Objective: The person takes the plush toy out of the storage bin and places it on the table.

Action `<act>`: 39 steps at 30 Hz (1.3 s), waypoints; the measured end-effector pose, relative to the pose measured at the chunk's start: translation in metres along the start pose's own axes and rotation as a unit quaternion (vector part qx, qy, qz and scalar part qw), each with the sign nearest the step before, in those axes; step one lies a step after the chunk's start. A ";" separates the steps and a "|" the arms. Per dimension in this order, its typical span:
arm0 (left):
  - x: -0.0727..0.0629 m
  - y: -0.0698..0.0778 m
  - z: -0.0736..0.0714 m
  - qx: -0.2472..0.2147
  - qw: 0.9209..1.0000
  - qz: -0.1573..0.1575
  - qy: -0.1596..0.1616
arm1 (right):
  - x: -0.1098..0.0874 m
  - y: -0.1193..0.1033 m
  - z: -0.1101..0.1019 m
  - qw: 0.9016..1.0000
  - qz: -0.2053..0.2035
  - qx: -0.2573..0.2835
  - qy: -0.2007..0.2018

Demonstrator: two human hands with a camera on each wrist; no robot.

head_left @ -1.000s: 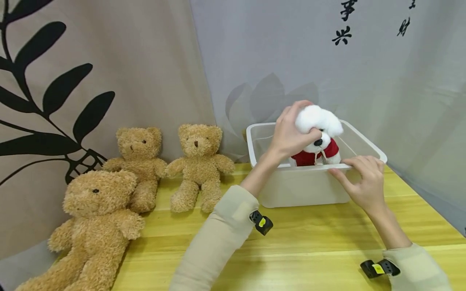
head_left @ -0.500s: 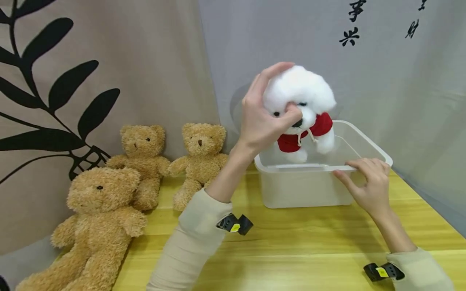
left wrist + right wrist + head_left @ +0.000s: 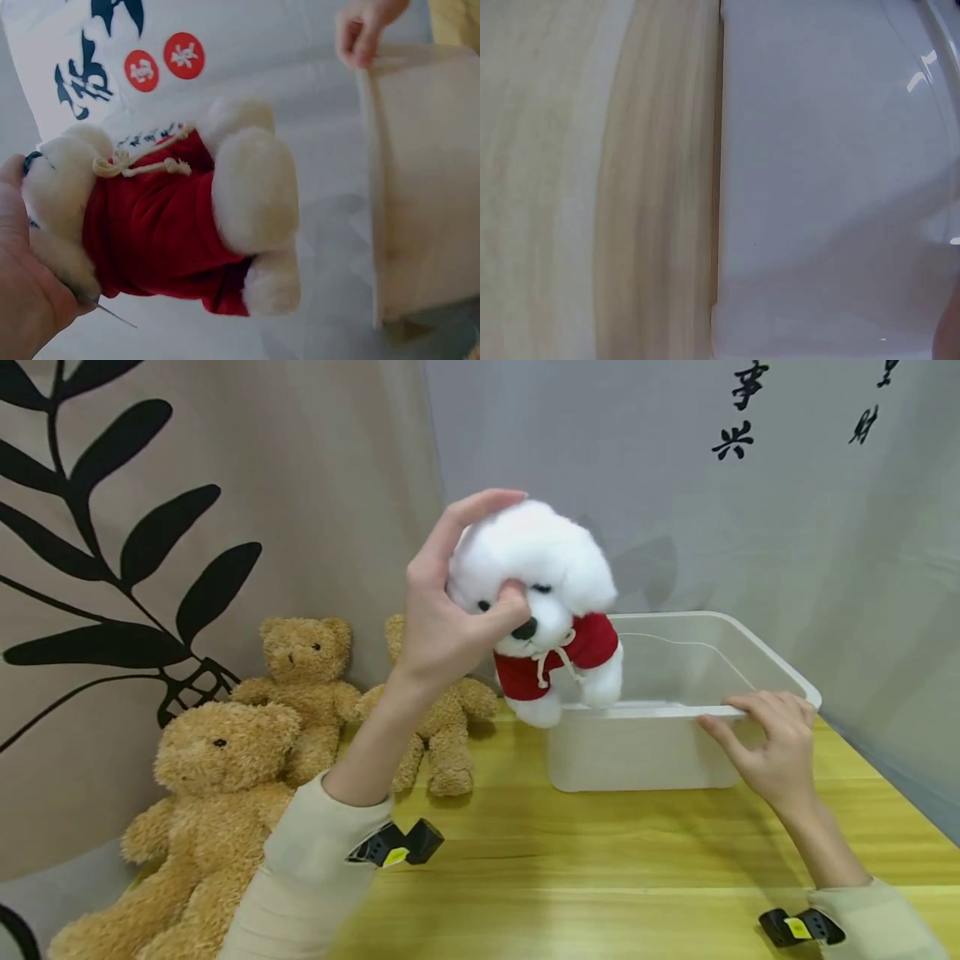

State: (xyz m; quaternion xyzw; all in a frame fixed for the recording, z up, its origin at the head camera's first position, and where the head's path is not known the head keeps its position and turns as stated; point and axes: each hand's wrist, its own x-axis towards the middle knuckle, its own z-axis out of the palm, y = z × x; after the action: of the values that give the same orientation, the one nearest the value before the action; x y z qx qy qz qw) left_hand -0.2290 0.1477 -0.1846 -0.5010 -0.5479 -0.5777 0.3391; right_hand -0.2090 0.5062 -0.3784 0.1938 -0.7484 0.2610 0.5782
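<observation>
A white plush dog (image 3: 555, 560) in a red hooded top hangs in the air at the left side of a white plastic bin (image 3: 645, 752). My left hand (image 3: 457, 602) grips its head, thumb across the face beside the black nose, the other fingers behind. In the left wrist view the plush dog's red top (image 3: 157, 232) and white legs show clear of the bin. My right hand (image 3: 772, 752) pinches the bin's front rim near the right corner, thumb outside. Only a sliver of that right hand (image 3: 949, 330) appears in the right wrist view, beside the bin wall (image 3: 817, 165).
Two brown teddy bears sit against the curtain: one bear (image 3: 303, 685) at left, another bear (image 3: 446, 735) partly hidden behind my left arm. A larger teddy bear (image 3: 217, 810) leans at the front left. Everything stands on a yellow wooden table (image 3: 600, 868).
My left hand has lifted the plush dog up out of the bin and carried it leftward past the bin's left side. My right hand has kept its hold on the rim.
</observation>
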 end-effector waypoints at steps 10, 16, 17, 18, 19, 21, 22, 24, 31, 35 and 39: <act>-0.032 0.007 -0.042 0.039 0.992 -0.098 -0.066 | -0.001 0.000 -0.001 1.000 0.006 0.005 -0.008; -0.048 0.010 -0.063 0.060 0.978 -0.170 -0.102 | -0.001 0.000 -0.001 1.000 0.008 0.007 -0.007; -0.050 0.011 -0.067 0.065 0.976 -0.179 -0.109 | -0.001 0.000 0.000 1.000 0.008 0.007 -0.007; -0.053 0.012 -0.071 0.073 0.973 -0.188 -0.117 | -0.001 0.000 0.000 1.000 0.008 0.007 -0.008; -0.055 0.013 -0.075 0.081 0.969 -0.197 -0.124 | -0.001 0.000 0.000 1.000 0.008 0.007 -0.009; -0.061 0.016 -0.082 0.094 0.963 -0.213 -0.137 | -0.001 0.000 0.000 1.000 0.008 0.007 -0.010; -0.064 0.017 -0.085 0.096 0.960 -0.219 -0.144 | -0.001 0.000 0.000 1.000 0.008 0.007 -0.009; -0.069 0.019 -0.092 0.102 0.956 -0.228 -0.155 | -0.001 0.000 -0.001 1.000 0.008 0.006 -0.007; -0.089 0.024 -0.115 0.121 0.946 -0.239 -0.185 | 0.000 -0.001 -0.002 1.000 0.006 0.006 -0.007; -0.103 0.026 -0.127 0.117 0.944 -0.230 -0.206 | -0.001 0.000 -0.002 1.000 0.007 0.007 -0.012; -0.117 0.030 -0.139 0.112 0.941 -0.232 -0.220 | 0.000 -0.002 -0.001 1.000 0.007 0.004 -0.012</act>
State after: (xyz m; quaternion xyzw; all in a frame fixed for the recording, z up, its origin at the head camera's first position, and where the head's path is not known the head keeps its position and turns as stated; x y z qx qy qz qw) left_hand -0.1983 -0.0108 -0.2729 -0.4333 -0.7712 -0.4504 0.1212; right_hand -0.2069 0.5057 -0.3780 0.1935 -0.7558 0.2655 0.5664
